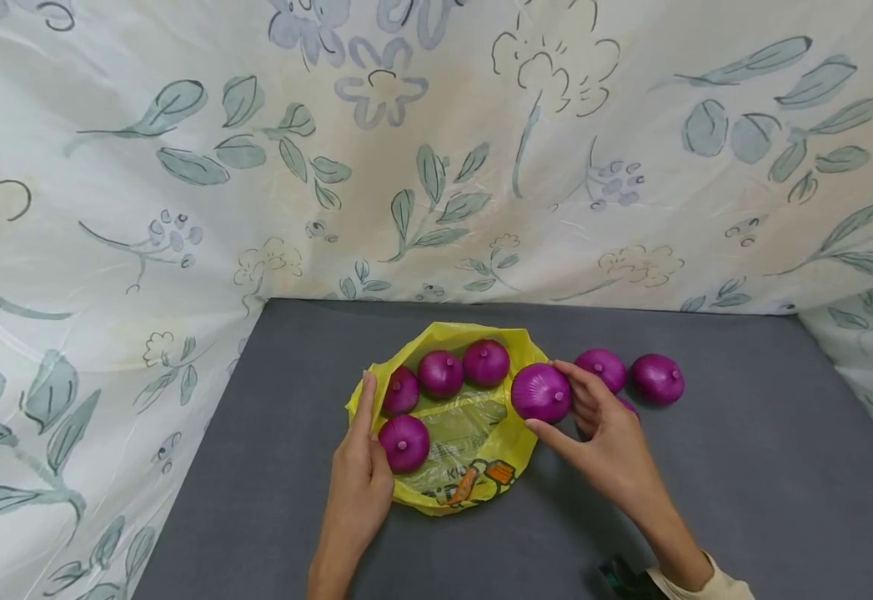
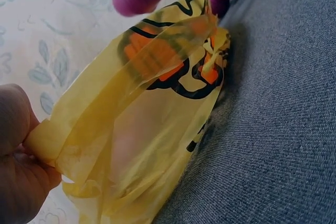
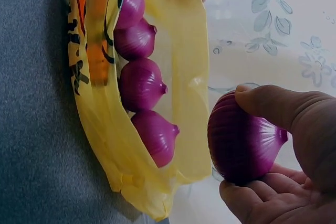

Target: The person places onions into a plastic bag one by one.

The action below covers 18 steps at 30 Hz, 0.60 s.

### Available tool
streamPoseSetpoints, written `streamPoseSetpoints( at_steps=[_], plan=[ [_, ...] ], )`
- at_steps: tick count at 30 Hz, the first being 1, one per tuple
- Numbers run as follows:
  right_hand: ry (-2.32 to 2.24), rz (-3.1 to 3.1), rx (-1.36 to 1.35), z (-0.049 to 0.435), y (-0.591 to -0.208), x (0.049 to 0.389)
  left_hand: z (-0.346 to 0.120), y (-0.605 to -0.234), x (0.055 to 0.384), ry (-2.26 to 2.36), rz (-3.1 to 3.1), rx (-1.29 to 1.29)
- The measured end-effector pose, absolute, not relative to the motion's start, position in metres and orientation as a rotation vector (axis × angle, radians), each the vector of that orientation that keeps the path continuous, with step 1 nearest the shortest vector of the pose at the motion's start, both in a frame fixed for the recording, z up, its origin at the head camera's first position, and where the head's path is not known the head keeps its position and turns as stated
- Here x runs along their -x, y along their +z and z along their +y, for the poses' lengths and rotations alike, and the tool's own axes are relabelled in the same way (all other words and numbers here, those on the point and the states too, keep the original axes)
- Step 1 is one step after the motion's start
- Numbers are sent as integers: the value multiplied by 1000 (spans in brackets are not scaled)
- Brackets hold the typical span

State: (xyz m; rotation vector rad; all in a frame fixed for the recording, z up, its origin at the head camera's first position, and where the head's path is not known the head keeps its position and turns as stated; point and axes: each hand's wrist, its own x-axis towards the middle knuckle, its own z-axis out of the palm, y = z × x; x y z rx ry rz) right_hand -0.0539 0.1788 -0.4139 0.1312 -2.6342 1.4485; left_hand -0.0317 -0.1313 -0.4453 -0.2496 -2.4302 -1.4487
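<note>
A yellow plastic bag [image 1: 514, 446] with printed pictures lies on the table with its mouth spread wide. Inside it several purple-red onions [image 1: 440, 373] sit along the far and left sides. My left hand [image 1: 361, 479] grips the bag's left rim; in the left wrist view its thumb and fingers [image 2: 44, 174] pinch the thin film. Between the thumb and fingertips of my right hand [image 1: 616, 450] is another onion [image 1: 541, 393], at the bag's right rim. The right wrist view shows this held onion [image 3: 244, 140] beside the bag's opening, its pointed end toward the palm.
To the right of the bag, behind my right hand, are an onion [image 1: 601, 367] and one farther right [image 1: 658, 379]; a third [image 1: 629, 406] is mostly hidden by the hand. The dark grey table [image 1: 766, 467] backs onto a floral-patterned curtain [image 1: 436, 208].
</note>
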Motion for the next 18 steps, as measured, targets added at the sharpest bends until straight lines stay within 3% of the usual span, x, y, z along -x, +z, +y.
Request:
streamPoseSetpoints(
  at_steps=[18],
  plan=[
    [1484,-2665,-237,154,-419,58,-133,-447,30,-1457,-2445,217]
  ],
)
